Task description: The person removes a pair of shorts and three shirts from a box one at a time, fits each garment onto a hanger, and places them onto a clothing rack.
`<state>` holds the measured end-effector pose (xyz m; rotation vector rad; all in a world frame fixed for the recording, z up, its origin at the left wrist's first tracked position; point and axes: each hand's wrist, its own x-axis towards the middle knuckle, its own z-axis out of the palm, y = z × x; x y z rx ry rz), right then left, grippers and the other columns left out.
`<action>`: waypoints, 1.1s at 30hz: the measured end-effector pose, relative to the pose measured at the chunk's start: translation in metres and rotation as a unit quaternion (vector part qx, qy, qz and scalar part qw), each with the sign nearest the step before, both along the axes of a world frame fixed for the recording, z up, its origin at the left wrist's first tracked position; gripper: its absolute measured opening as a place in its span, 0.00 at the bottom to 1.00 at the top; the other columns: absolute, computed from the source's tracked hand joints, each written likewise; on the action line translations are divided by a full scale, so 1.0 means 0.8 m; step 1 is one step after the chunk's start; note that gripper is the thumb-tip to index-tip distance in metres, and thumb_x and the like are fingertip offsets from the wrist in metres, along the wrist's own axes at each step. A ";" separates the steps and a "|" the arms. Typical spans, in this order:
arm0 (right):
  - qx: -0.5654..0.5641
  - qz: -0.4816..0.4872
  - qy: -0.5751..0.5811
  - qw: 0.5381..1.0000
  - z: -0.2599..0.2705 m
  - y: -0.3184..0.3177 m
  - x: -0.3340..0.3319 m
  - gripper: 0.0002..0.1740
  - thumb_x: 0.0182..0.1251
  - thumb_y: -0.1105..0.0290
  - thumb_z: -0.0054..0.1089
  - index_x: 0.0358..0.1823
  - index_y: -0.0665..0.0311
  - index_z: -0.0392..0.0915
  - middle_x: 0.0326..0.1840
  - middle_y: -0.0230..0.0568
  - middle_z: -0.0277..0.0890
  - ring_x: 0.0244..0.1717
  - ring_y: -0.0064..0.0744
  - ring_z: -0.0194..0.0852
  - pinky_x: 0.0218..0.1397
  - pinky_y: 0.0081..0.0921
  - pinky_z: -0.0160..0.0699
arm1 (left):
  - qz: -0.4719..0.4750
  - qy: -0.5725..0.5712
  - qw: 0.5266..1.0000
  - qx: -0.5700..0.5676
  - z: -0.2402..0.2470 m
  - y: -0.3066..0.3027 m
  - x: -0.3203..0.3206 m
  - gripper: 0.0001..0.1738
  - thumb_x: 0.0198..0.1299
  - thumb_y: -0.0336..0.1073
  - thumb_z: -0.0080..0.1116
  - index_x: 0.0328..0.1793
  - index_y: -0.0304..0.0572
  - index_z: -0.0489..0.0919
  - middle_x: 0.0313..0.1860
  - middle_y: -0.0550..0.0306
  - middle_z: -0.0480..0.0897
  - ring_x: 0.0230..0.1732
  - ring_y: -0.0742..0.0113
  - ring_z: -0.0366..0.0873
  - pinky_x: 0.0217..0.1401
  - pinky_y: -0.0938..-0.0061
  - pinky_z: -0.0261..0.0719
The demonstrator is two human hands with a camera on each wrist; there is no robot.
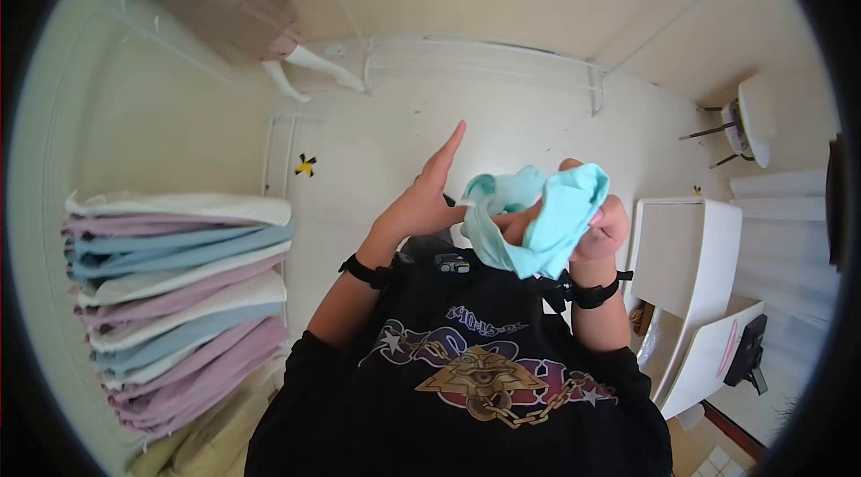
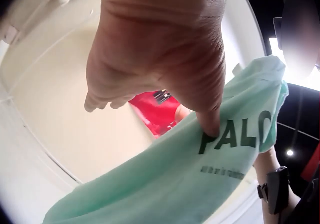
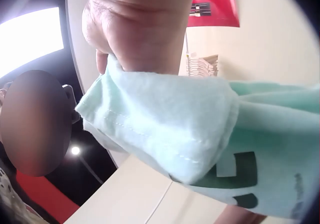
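A mint-green cloth [image 1: 560, 226] with a stitched hem hangs in a loose loop before the chest. In the left wrist view, dark printed letters show on this cloth [image 2: 155, 184]. My right hand [image 1: 603, 233] grips its right side, and in the right wrist view the folded edge of the cloth [image 3: 165, 114] hides those fingers. At the loop's left side is my left hand [image 1: 420, 199], with fingers straight and pointing away from the body. Its thumb lies against the cloth by the lettering in the left wrist view.
Folded white, blue and mauve garments [image 1: 179, 298] hang in a row on the left. A mannequin [image 1: 305, 60] in a brown dress stands at far left. White cabinets [image 1: 673, 253] are on the right, with a chair [image 1: 753, 123] beyond. Low metal rails [image 1: 484, 47] line the back wall.
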<state>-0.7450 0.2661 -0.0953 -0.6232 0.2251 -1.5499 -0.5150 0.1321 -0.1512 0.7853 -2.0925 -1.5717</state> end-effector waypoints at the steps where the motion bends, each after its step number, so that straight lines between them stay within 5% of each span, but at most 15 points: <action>1: 0.054 -0.015 0.012 0.998 0.015 -0.005 -0.012 0.29 0.66 0.56 0.53 0.65 0.63 0.70 0.37 0.56 0.81 0.39 0.68 0.84 0.69 0.90 0.61 | -0.043 0.039 0.998 0.024 0.001 -0.022 -0.019 0.58 0.62 0.32 0.77 0.94 0.47 0.53 0.90 0.43 0.63 0.91 0.50 0.58 0.88 0.58 0.61; 2: 0.058 -0.029 0.028 0.998 0.028 -0.012 -0.031 0.29 0.66 0.56 0.53 0.65 0.63 0.70 0.37 0.56 0.81 0.39 0.68 0.84 0.69 0.90 0.61 | -0.058 0.055 0.996 0.027 0.000 -0.040 -0.036 0.58 0.62 0.32 0.77 0.94 0.47 0.53 0.90 0.43 0.63 0.91 0.50 0.58 0.88 0.58 0.61; 4: -0.007 -0.052 0.125 0.991 0.057 -0.031 -0.074 0.26 0.70 0.52 0.52 0.64 0.58 0.68 0.21 0.50 0.73 0.23 0.59 0.76 0.68 0.93 0.57 | -0.109 0.052 0.993 0.019 -0.011 -0.082 -0.070 0.35 0.69 0.24 0.67 0.82 0.47 0.73 0.76 0.44 0.80 0.80 0.49 0.75 0.84 0.61 0.71; 5: -0.044 -0.067 0.162 0.984 0.068 -0.037 -0.087 0.25 0.74 0.49 0.49 0.65 0.55 0.67 0.15 0.46 0.67 0.14 0.52 0.65 0.67 0.89 0.60 | -0.084 0.085 0.992 0.049 -0.012 -0.097 -0.089 0.14 0.75 0.26 0.60 0.64 0.39 0.82 0.64 0.49 0.89 0.69 0.57 0.84 0.75 0.64 0.79; 8: -0.116 -0.100 0.136 0.979 0.111 -0.072 -0.101 0.28 0.78 0.47 0.47 0.71 0.55 0.69 0.19 0.39 0.68 0.18 0.44 0.69 0.68 0.92 0.59 | -0.068 0.049 0.990 0.110 -0.018 -0.151 -0.116 0.07 0.82 0.32 0.55 0.56 0.37 0.80 0.59 0.53 0.91 0.61 0.65 0.86 0.66 0.68 0.81; 12: 0.026 -0.283 0.079 0.956 0.084 -0.075 -0.141 0.34 0.80 0.45 0.45 0.80 0.52 0.67 0.27 0.36 0.74 0.24 0.40 0.73 0.70 0.95 0.57 | -0.088 0.137 0.976 0.147 -0.004 -0.209 -0.119 0.09 0.84 0.37 0.54 0.54 0.40 0.79 0.59 0.53 0.91 0.60 0.66 0.85 0.66 0.66 0.81; 14: -0.003 -0.272 -0.008 0.962 0.075 -0.104 -0.151 0.38 0.73 0.54 0.53 0.81 0.65 0.65 0.42 0.54 0.83 0.35 0.51 0.78 0.50 0.56 0.81 | -0.100 0.161 0.965 0.182 0.022 -0.219 -0.126 0.12 0.81 0.36 0.59 0.63 0.40 0.80 0.61 0.53 0.90 0.66 0.62 0.85 0.74 0.63 0.78; 16: -0.003 -0.201 -0.051 0.978 0.079 -0.151 -0.151 0.38 0.71 0.55 0.57 0.79 0.66 0.66 0.49 0.54 0.85 0.44 0.54 0.80 0.52 0.54 0.79 | -0.099 0.154 0.980 0.080 0.047 -0.217 -0.145 0.21 0.76 0.35 0.65 0.71 0.40 0.79 0.63 0.53 0.89 0.70 0.60 0.84 0.80 0.63 0.75; 17: -0.030 -0.158 -0.056 0.985 0.079 -0.179 -0.153 0.38 0.70 0.56 0.57 0.78 0.67 0.67 0.52 0.56 0.85 0.47 0.57 0.81 0.55 0.57 0.80 | -0.110 0.173 0.979 0.001 0.040 -0.223 -0.158 0.24 0.74 0.34 0.66 0.74 0.39 0.79 0.60 0.52 0.91 0.64 0.58 0.87 0.72 0.65 0.81; 22: -0.029 -0.099 -0.066 0.992 0.059 -0.262 -0.202 0.35 0.70 0.57 0.57 0.74 0.70 0.72 0.61 0.59 0.85 0.57 0.63 0.83 0.69 0.61 0.78 | 0.011 0.093 0.992 0.082 0.016 -0.285 -0.159 0.12 0.77 0.32 0.60 0.61 0.35 0.83 0.41 0.55 0.89 0.42 0.69 0.84 0.49 0.70 0.83; 24: 0.158 -0.253 -0.034 0.954 0.050 -0.288 -0.228 0.31 0.76 0.49 0.52 0.69 0.65 0.79 0.51 0.52 0.86 0.49 0.51 0.86 0.63 0.48 0.86 | 0.135 0.081 0.986 0.060 0.023 -0.318 -0.143 0.09 0.78 0.32 0.56 0.57 0.35 0.82 0.36 0.56 0.85 0.38 0.73 0.79 0.44 0.72 0.79; 25: 0.134 -0.227 0.026 0.964 0.040 -0.307 -0.247 0.29 0.76 0.56 0.54 0.70 0.67 0.77 0.61 0.50 0.86 0.62 0.50 0.85 0.72 0.47 0.81 | 0.173 0.079 0.981 0.044 0.029 -0.332 -0.135 0.09 0.78 0.32 0.56 0.56 0.34 0.81 0.35 0.55 0.85 0.37 0.72 0.79 0.43 0.72 0.78; 26: 0.114 -0.216 0.021 0.970 0.035 -0.333 -0.255 0.29 0.76 0.56 0.54 0.70 0.67 0.77 0.61 0.50 0.86 0.62 0.50 0.85 0.72 0.47 0.81 | 0.209 0.079 0.975 0.022 0.038 -0.347 -0.128 0.09 0.77 0.33 0.56 0.54 0.34 0.80 0.35 0.54 0.84 0.37 0.72 0.79 0.42 0.72 0.77; 30: 0.255 -0.218 0.401 0.853 -0.010 -0.424 -0.295 0.21 0.78 0.69 0.54 0.69 0.66 0.78 0.59 0.36 0.86 0.58 0.32 0.83 0.69 0.33 0.77 | 0.256 0.027 0.966 -0.030 0.065 -0.379 -0.104 0.10 0.76 0.34 0.59 0.52 0.33 0.82 0.31 0.51 0.84 0.33 0.72 0.79 0.39 0.70 0.78; 33: 0.242 -0.162 0.428 0.856 -0.046 -0.487 -0.294 0.14 0.78 0.72 0.56 0.60 0.67 0.81 0.51 0.34 0.86 0.52 0.22 0.80 0.59 0.26 0.78 | 0.270 -0.020 0.962 -0.033 0.102 -0.377 -0.110 0.11 0.76 0.33 0.58 0.54 0.33 0.85 0.30 0.52 0.86 0.32 0.73 0.80 0.37 0.72 0.78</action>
